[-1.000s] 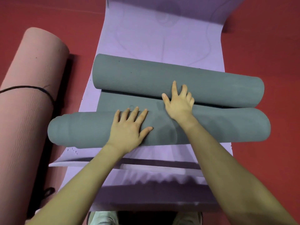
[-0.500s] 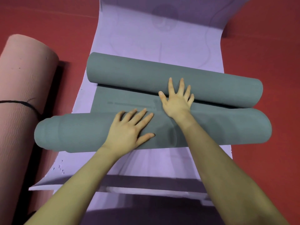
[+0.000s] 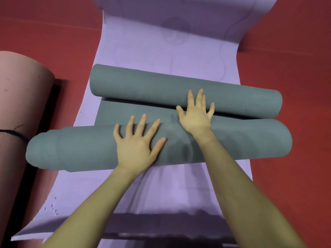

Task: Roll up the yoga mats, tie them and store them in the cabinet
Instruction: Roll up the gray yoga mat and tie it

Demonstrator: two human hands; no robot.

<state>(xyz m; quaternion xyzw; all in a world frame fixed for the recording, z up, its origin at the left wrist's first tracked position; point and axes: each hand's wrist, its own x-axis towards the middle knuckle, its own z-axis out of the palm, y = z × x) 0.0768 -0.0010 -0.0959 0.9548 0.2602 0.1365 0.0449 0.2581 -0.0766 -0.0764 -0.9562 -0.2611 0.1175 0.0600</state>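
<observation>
Two hands lie flat on a grey yoga mat (image 3: pixel 223 140) that is rolled from both ends, with a short flat stretch of grey between the two rolls. The left hand (image 3: pixel 138 140) rests palm down on the near roll, fingers straight and spread, thumb out to the right; it grips nothing. The right hand (image 3: pixel 196 113) sits farther forward, its heel on the near roll and its straight, spread fingertips touching the side of the far roll; it also grips nothing. The hands are apart, the right one ahead of and to the right of the left.

The near roll is the thicker one and juts out to the left past the edge of the purple mat (image 3: pixel 161 56) beneath it. The far roll lies just beyond it; at the right end the two rolls nearly touch, at the left a wider gap shows. The purple mat lies unrolled on the red floor (image 3: pixel 295 68), its far end curling upward at the top of the view.

At the left lies a rolled pink mat (image 3: pixel 18 104) with a black cord (image 3: pixel 12 134) tied round it.
</observation>
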